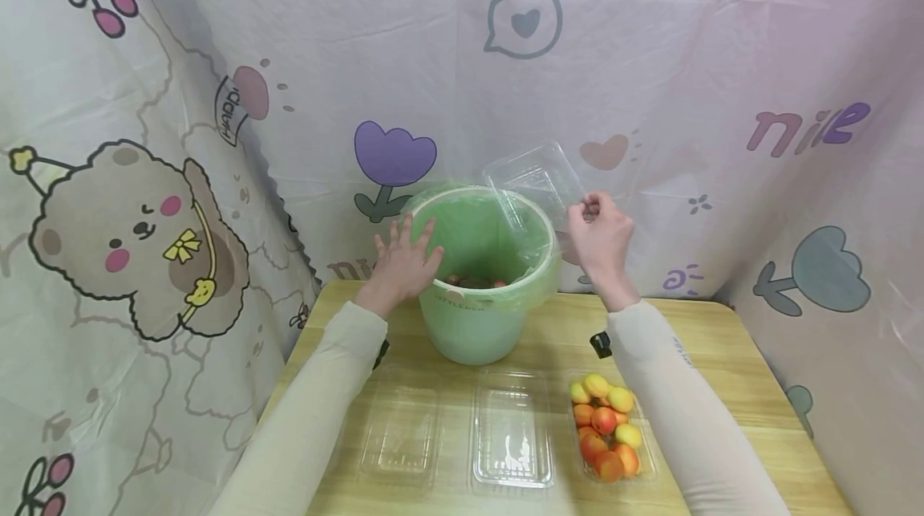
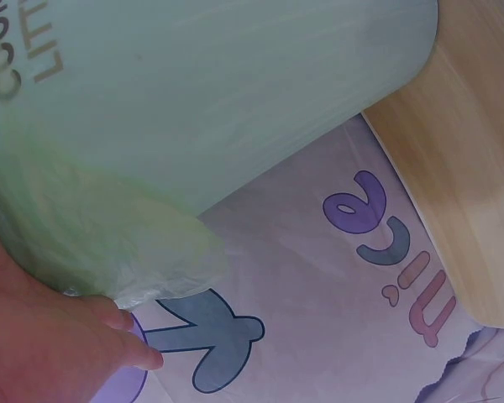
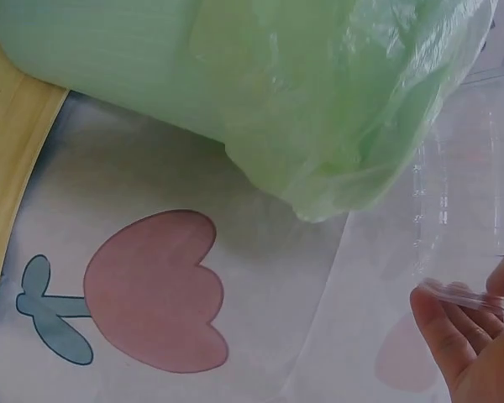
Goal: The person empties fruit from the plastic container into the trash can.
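A pale green bucket stands at the back of the table, lined with a thin green plastic bag folded over its rim. Small reddish items lie at its bottom, too dim to name. My left hand rests with spread fingers at the left side of the rim. My right hand pinches the edge of a clear plastic container, tilted above the right side of the bucket. In the right wrist view, the thumb and fingers grip the container's edge beside the overhanging bag.
Two clear plastic containers, a left one and a middle one, lie on the wooden table. To their right, a clear container holds several red, orange and yellow fruits. A patterned cloth hangs behind and beside the table.
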Demonstrator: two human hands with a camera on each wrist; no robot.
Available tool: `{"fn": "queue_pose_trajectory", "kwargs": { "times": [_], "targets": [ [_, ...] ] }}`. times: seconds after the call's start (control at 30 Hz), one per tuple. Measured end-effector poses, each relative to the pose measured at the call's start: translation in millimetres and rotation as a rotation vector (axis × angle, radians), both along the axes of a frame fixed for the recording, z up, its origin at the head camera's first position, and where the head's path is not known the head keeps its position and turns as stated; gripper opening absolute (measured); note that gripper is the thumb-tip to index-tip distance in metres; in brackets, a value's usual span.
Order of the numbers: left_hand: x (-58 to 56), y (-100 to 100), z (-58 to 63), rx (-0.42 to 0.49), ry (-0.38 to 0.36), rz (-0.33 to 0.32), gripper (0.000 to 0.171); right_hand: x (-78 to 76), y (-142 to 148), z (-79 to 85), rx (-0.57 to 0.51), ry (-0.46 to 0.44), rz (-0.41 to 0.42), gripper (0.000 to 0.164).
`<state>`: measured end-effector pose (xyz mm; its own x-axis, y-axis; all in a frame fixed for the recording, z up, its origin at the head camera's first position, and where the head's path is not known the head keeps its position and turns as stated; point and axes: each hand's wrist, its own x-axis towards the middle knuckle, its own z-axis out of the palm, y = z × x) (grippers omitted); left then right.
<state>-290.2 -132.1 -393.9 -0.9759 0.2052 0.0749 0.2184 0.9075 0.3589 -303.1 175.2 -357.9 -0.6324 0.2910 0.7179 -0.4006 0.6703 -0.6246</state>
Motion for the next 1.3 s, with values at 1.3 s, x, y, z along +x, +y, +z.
{"fn": "queue_pose_trajectory", "kwargs": {
  "times": [1.3],
  "targets": [
    [0.5,0,-0.7,0.009,0.005,-0.004,0.07,10.1,74,-71.6,-0.255,-0.35,-0.165,0.026]
  ]
}}
